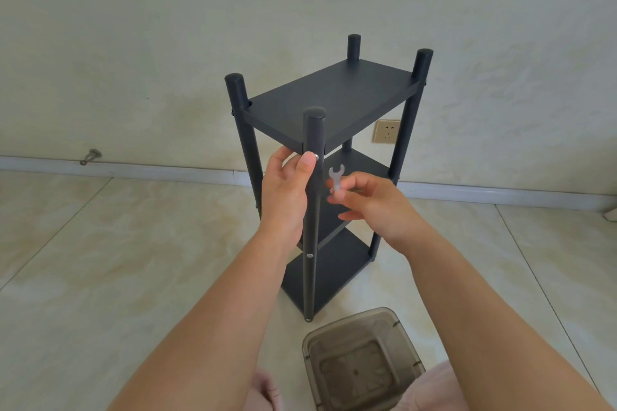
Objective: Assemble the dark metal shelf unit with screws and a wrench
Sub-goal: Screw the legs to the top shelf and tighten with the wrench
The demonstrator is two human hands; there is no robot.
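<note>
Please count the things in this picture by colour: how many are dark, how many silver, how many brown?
Dark: 1, the shelf unit
Silver: 1, the wrench that the right hand pinches
Brown: 1, the clear bin on the floor
Total: 3

Smoky see-through plastic bin [360,357] sits near on the tiled floor [100,277]; wall socket [386,131] far right, door stopper [90,157] far left.

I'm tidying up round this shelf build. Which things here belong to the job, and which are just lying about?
Job:
shelf unit
wrench, pinched by the right hand
screw at the near post, by the left hand

Lying about:
plastic bin
wall socket
doorstop
</note>
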